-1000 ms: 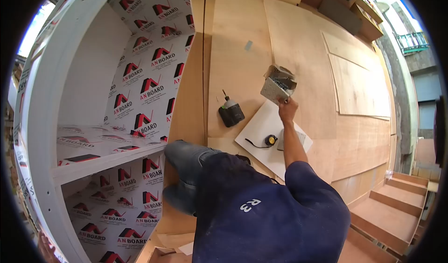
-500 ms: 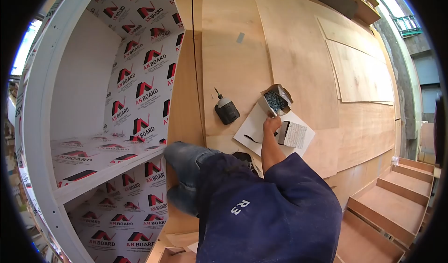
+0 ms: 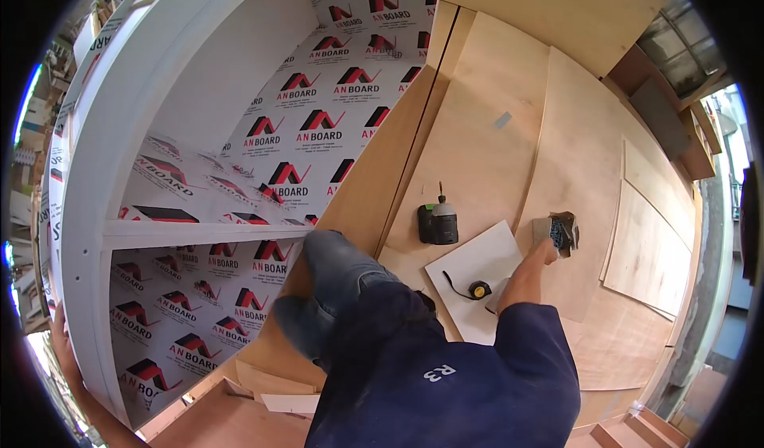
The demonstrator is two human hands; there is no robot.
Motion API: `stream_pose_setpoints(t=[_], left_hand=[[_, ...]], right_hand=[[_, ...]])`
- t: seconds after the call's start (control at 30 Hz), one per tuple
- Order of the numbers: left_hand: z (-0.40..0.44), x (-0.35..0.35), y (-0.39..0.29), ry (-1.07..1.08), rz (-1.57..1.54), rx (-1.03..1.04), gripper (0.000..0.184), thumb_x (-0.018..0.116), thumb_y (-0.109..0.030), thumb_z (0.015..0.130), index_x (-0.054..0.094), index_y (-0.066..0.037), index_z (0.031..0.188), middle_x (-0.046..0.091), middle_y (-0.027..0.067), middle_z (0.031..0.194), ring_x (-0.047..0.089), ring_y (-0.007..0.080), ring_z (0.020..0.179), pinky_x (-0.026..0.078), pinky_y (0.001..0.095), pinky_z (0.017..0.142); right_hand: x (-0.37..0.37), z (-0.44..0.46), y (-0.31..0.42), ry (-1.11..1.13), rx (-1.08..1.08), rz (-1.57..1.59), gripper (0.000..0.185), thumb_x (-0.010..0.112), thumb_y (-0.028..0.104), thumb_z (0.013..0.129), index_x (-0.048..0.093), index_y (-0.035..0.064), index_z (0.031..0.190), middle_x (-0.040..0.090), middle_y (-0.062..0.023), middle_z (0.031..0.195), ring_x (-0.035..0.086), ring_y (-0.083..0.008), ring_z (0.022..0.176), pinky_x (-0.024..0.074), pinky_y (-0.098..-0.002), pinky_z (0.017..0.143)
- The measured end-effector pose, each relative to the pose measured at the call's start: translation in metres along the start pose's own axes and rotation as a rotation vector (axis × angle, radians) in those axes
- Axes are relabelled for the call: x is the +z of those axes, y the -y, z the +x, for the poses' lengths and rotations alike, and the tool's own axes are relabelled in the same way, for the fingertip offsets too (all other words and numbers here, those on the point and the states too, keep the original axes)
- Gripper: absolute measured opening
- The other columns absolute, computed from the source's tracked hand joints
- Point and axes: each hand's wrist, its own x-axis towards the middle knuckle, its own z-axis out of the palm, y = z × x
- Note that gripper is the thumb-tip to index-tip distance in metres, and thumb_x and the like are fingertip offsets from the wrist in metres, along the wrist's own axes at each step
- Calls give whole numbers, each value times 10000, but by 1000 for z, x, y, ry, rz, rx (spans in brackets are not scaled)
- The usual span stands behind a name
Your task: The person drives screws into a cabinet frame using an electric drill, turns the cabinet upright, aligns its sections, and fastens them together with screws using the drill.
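My right hand (image 3: 544, 252) is closed at the near edge of a small open cardboard box (image 3: 543, 230) holding dark screws (image 3: 557, 231); its fingertips are partly hidden. The box stands on plywood beyond a white board (image 3: 485, 249). On that board lies a black and yellow tape measure (image 3: 478, 290) with a strap, beside my forearm. A cordless drill (image 3: 438, 224) rests left of the board. At the far left, my left hand (image 3: 62, 338) lies against the outer side of a white cabinet (image 3: 99, 245), its fingers stretched out and partly hidden.
The cabinet's inside carries printed film and a shelf (image 3: 211, 233). Plywood sheets (image 3: 501, 74) cover the work surface, with smaller sheets (image 3: 652, 241) stacked at the right. Wooden drawer boxes (image 3: 652, 432) stand at lower right, and another drawer (image 3: 231, 424) at lower left.
My view has turned toward the cabinet, so the drill, board and screw box appear farther right. My left hand has come into view at the cabinet's side. The tape measure now shows clearly.
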Motion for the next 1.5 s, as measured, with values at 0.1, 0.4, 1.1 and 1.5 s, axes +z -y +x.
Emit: stream_pose_setpoints(t=[0.1,0.4,1.1,1.5], left_hand=[[1,0,-6,29,-52,31,645,568,-422,985,446,-8,1465,550,202,1379,585,301,1207,466,403,1023],[-24,2,-61,63,-254,-155,634,620,-288,970,407,12,1487,460,145,1482,452,241,1351,345,360,1133],[-19,-7,-148,-148,-183,-186,279,595,-126,959,653,25,1186,670,115,1145,633,190,1056,526,332,881],[44,-17,-175,395,-173,435,856,799,71,641,551,-185,1419,417,103,1523,462,336,1335,476,449,1064]], right_hand=[[-7,-86,16,-79,-353,-110,379,664,216,818,614,11,1133,658,-217,1116,669,-389,1003,540,-529,850],[123,-227,-54,1501,-1444,-447,153,751,137,832,696,-4,806,700,-123,718,681,-190,665,542,-351,632],[168,-215,29,829,-1418,-81,265,594,191,935,638,-62,1001,694,-254,901,682,-390,812,539,-485,716],[-149,-557,435,717,-1710,1115,305,494,122,1023,646,-88,1185,620,-153,1270,648,-215,935,559,-317,868]])
